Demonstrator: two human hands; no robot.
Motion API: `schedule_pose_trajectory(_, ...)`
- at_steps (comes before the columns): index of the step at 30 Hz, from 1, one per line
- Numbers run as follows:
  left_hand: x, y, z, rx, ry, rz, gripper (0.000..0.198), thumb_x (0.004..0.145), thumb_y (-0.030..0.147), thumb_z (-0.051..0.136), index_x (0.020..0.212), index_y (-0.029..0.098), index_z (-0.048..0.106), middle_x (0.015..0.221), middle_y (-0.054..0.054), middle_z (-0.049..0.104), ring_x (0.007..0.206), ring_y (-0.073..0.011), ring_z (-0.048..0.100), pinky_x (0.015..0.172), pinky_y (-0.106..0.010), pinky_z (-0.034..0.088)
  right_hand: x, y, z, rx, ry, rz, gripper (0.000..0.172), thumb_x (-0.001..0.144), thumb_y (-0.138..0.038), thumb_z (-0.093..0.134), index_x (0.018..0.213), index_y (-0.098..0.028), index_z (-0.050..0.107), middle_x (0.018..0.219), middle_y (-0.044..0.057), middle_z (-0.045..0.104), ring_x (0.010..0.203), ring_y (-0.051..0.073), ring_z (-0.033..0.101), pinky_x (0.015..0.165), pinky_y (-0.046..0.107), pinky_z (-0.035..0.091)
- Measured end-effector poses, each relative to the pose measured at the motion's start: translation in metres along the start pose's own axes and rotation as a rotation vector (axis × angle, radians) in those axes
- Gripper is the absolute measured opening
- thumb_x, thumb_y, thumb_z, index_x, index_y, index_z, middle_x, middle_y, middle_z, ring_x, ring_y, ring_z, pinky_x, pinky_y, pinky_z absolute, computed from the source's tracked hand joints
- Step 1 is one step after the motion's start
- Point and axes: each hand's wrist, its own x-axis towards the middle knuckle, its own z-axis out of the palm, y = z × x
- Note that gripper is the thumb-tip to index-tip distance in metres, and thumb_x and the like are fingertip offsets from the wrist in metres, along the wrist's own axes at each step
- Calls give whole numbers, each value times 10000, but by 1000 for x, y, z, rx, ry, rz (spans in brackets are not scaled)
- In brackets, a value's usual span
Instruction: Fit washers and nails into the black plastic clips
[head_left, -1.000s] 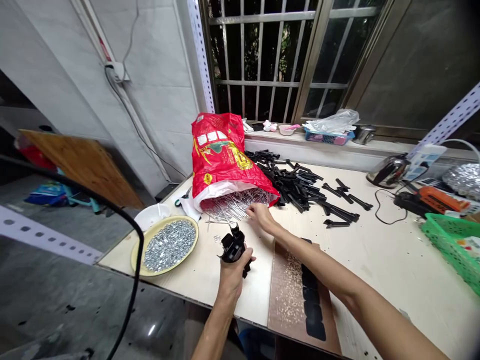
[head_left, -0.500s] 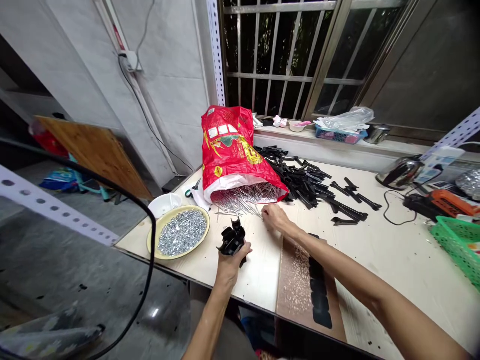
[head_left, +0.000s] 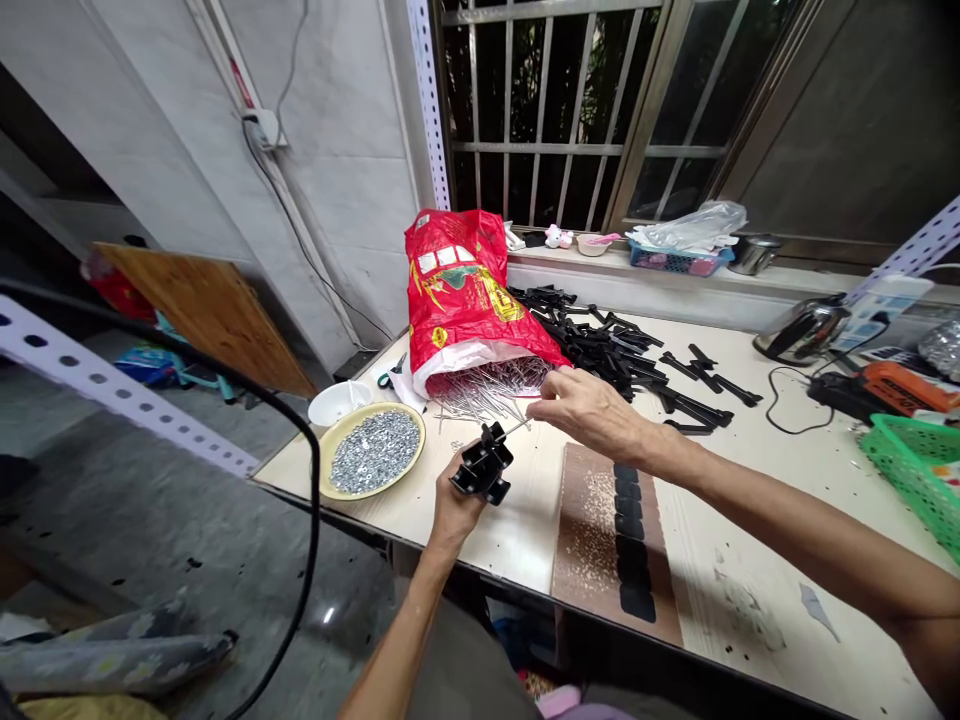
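Note:
My left hand (head_left: 454,515) is closed around several black plastic parts (head_left: 484,465), their notched ends facing up above the front of the table. A thin metal rod (head_left: 516,428) is pinched between the fingers of my right hand (head_left: 589,408). Its far end meets the top of the black parts; whether it sits inside a hole I cannot tell. Just behind, many similar metal rods (head_left: 484,388) spill from the mouth of a red bag (head_left: 469,290). A yellow bowl (head_left: 327,478) full of small shiny metal pieces stands left of my left hand.
Black plastic parts (head_left: 611,350) lie heaped beside the bag. A brown board (head_left: 581,590) carries a row of black pads (head_left: 634,550) at the front. Scissors (head_left: 391,373) and a white bowl (head_left: 334,402) are at the left; a green basket (head_left: 911,480) and orange tool (head_left: 896,388) at the right.
My right hand has come away from the rods at the bag's mouth with one rod, which now reaches the black parts. My left hand has turned those parts and shifted slightly right.

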Motion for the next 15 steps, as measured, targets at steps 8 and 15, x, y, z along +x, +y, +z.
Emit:
schedule_pose_trajectory(8,-4,7,-9,158,-171,207,469,755,220,607,1217,167,550,1101,-104,613,1026,-243,580,894,-361,437,25,-9,-14,-37,-309,-91,200,905,-207,507,766,-174,647,786,47,538,759,169,436,631,294,260)
schedule_pose_trajectory(15,-1,-14,2,7,-52,24,426,701,239,676,1112,158,600,1066,-93,658,970,-237,619,868,-356,468,33,2,-5,549,-232,-76,275,922,-380,496,947,-161,660,848,46,597,736,129,529,643,238,366)
